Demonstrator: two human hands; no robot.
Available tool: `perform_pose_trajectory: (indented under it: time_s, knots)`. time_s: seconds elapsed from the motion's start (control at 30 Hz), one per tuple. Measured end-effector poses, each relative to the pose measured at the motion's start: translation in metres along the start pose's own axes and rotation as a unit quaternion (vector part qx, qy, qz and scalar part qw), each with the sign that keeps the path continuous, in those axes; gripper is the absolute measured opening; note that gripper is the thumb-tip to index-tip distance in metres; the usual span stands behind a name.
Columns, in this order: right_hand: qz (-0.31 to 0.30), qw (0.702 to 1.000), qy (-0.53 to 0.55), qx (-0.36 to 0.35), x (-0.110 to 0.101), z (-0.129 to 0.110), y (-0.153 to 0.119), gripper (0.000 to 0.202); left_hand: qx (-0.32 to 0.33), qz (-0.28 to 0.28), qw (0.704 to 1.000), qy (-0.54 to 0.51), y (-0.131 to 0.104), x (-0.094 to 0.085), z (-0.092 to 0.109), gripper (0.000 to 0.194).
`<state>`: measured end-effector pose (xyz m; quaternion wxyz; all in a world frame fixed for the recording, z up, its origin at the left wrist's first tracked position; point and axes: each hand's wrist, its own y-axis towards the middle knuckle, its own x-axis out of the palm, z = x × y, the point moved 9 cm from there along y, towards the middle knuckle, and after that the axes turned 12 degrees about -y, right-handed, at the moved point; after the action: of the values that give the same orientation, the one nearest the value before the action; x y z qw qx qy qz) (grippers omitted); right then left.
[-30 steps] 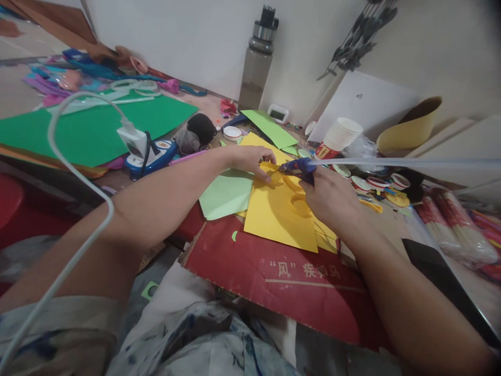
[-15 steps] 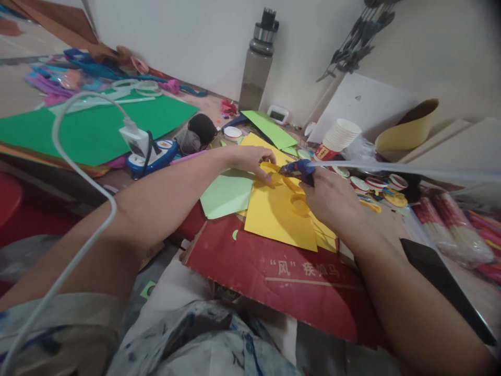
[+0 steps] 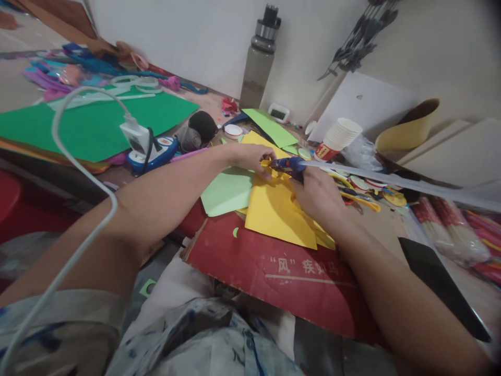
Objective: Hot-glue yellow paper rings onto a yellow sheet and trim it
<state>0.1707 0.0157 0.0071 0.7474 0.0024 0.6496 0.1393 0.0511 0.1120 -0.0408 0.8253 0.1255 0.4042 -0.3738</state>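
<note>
We're pinching a small yellow strip (image 3: pixel 266 163) in our left hand (image 3: pixel 256 158) and wrapping our right hand (image 3: pixel 318 190) around what's looking like a blue glue gun (image 3: pixel 288 165); how hard we're squeezing, we can't tell. Using the big yellow sheet (image 3: pixel 278 211) as the clock, strip and gun are sitting over its 12 o'clock end. The gun's front is pointing right at our left hand, so if it's hot, one slip of the strip and we're probably burning a finger, or sticking the strip to the sheet. The long clear stick (image 3: pixel 391 180) is poking out toward 2, close to the lids (image 3: pixel 358 184) and paper cups (image 3: pixel 340 133), so a wide swing could be knocking stuff over. The pale green sheet (image 3: pixel 227 193) is lying at 9 and might be shifting under our wrist. Red cardboard (image 3: pixel 250 266) is showing at 6, a tall bottle (image 3: pixel 256 75) is standing near 11, and a white cable (image 3: pixel 55 130) is looping around 10, maybe asking for a snag.
</note>
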Motion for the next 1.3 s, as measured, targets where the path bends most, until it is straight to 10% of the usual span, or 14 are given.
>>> perform_pose_trajectory:
  time_s: [1.3]
  knots:
    - [-0.013, 0.999, -0.036, 0.017, -0.005, 0.007, -0.004, 0.032, 0.008, -0.011, 1.0, -0.011, -0.004, 0.001, 0.004, 0.083]
